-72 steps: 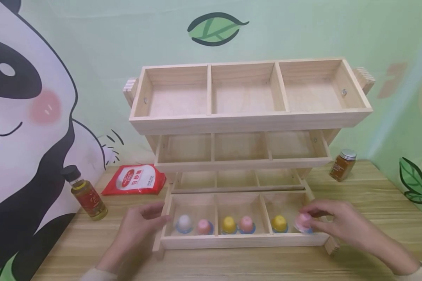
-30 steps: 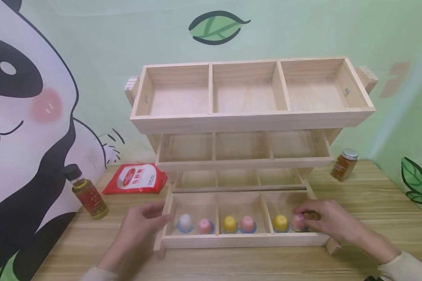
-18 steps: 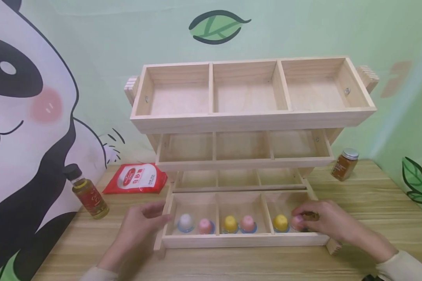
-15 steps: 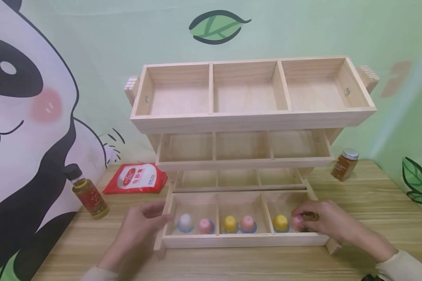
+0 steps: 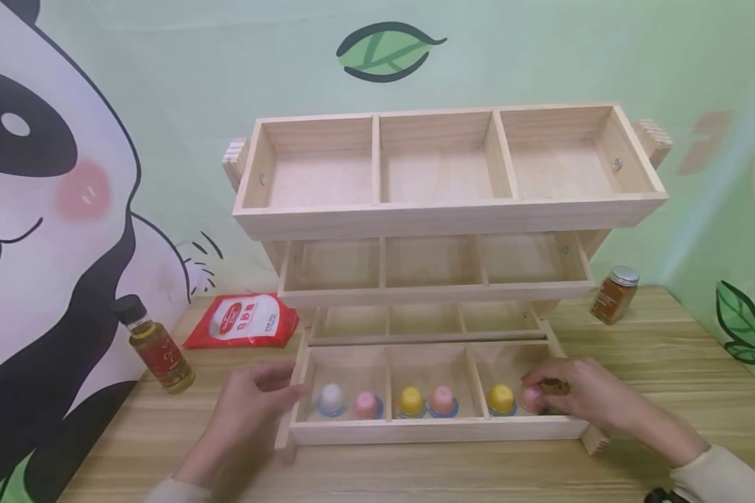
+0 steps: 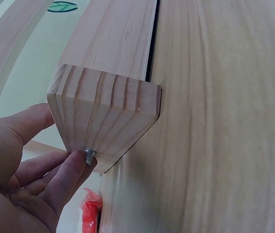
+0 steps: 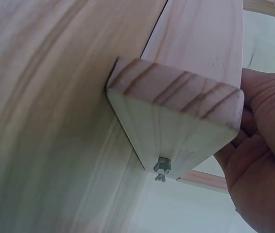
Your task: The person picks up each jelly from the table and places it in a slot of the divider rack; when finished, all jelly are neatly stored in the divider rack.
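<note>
A tiered wooden rack (image 5: 440,434) stands on the table, its lowest tray split into three compartments. Small jelly cups sit upside down in that tray: white (image 5: 332,398) and pink (image 5: 366,404) at left, yellow (image 5: 410,400) and pink (image 5: 442,399) in the middle, yellow (image 5: 501,398) at right. Thumb and fingers of my right hand (image 5: 594,398) pinch another pink jelly cup (image 5: 531,399) in the right compartment, partly covering it. My left hand (image 5: 248,405) grips the rack's left side, fingertips beside a metal wing bolt (image 6: 89,156) in the left wrist view.
Higher tiers of the rack (image 5: 447,218) overhang the lowest tray. An oil bottle (image 5: 157,349) and a red-and-white packet (image 5: 242,321) lie to the left, the bottle upright. A brown jar with a silver lid (image 5: 615,295) stands at the right. A printed cloth (image 5: 528,49) hangs behind.
Compared with the earliest frame, my right hand has shifted slightly left with the pink jelly cup, closer to the yellow one. Over the last half second, little moves; my left hand stays put.
</note>
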Demonstrator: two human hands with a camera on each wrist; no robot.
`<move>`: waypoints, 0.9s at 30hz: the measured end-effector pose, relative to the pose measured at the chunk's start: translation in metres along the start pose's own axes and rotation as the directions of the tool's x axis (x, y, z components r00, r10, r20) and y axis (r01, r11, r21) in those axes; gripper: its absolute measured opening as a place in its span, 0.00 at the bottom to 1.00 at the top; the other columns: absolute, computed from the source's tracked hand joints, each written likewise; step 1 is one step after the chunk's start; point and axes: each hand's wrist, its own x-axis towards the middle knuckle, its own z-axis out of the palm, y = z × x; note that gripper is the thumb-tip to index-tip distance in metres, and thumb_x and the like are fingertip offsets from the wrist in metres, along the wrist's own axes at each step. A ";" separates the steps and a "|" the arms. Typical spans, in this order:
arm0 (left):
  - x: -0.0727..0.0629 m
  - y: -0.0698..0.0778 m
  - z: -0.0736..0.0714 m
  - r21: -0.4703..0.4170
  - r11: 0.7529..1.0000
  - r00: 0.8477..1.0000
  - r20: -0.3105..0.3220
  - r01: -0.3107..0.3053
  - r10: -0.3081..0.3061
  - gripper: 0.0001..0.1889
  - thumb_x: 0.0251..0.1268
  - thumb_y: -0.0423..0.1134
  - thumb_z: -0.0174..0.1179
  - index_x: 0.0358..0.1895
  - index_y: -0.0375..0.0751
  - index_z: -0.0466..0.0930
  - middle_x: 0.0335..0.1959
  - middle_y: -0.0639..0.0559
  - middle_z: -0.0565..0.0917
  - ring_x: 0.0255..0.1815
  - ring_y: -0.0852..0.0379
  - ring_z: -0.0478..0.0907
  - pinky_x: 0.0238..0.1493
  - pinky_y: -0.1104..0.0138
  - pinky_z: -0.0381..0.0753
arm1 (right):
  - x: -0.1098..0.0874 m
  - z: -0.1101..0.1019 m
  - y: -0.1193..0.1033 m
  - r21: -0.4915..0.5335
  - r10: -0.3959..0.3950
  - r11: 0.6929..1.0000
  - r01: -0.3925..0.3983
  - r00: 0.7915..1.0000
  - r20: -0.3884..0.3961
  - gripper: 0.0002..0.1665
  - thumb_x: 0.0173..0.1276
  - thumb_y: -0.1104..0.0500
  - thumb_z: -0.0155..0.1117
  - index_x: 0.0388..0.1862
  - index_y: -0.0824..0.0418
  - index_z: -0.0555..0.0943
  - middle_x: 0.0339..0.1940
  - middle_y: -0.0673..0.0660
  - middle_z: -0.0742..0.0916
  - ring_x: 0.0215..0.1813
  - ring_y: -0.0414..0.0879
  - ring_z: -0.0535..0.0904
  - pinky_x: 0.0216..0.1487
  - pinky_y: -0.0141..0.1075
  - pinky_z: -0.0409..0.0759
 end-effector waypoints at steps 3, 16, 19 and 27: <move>0.002 0.001 0.000 0.007 1.000 1.000 -0.001 0.010 -0.010 0.34 0.61 0.53 0.79 0.69 0.45 0.82 0.61 0.46 0.87 0.62 0.45 0.84 0.67 0.42 0.77 | 0.001 0.001 0.002 0.005 -0.001 1.000 0.001 1.000 0.001 0.14 0.60 0.64 0.83 0.43 0.56 0.90 0.42 0.48 0.92 0.46 0.37 0.85 0.43 0.39 0.88; 0.010 0.000 0.006 -0.032 0.998 0.999 0.014 0.046 -0.046 0.36 0.59 0.55 0.80 0.70 0.48 0.81 0.63 0.49 0.86 0.63 0.47 0.83 0.68 0.41 0.77 | 0.002 0.001 0.009 -0.021 0.004 1.000 -0.004 1.000 -0.010 0.15 0.59 0.62 0.84 0.45 0.55 0.90 0.44 0.50 0.92 0.48 0.42 0.87 0.46 0.42 0.89; 0.011 0.000 0.007 -0.035 0.998 0.998 0.015 0.060 -0.060 0.38 0.58 0.56 0.80 0.71 0.48 0.80 0.63 0.48 0.86 0.63 0.46 0.82 0.68 0.40 0.76 | 0.002 -0.002 0.009 0.006 0.040 0.999 -0.040 0.999 0.018 0.15 0.62 0.59 0.82 0.48 0.56 0.90 0.47 0.51 0.92 0.50 0.44 0.87 0.48 0.43 0.88; 0.009 0.001 0.009 -0.059 0.993 0.995 0.017 0.098 -0.098 0.39 0.55 0.58 0.81 0.70 0.51 0.82 0.63 0.52 0.86 0.64 0.47 0.82 0.70 0.38 0.73 | -0.002 -0.010 0.008 0.099 0.142 0.984 -0.148 0.988 0.059 0.18 0.71 0.53 0.77 0.55 0.59 0.89 0.53 0.53 0.91 0.53 0.42 0.85 0.48 0.39 0.87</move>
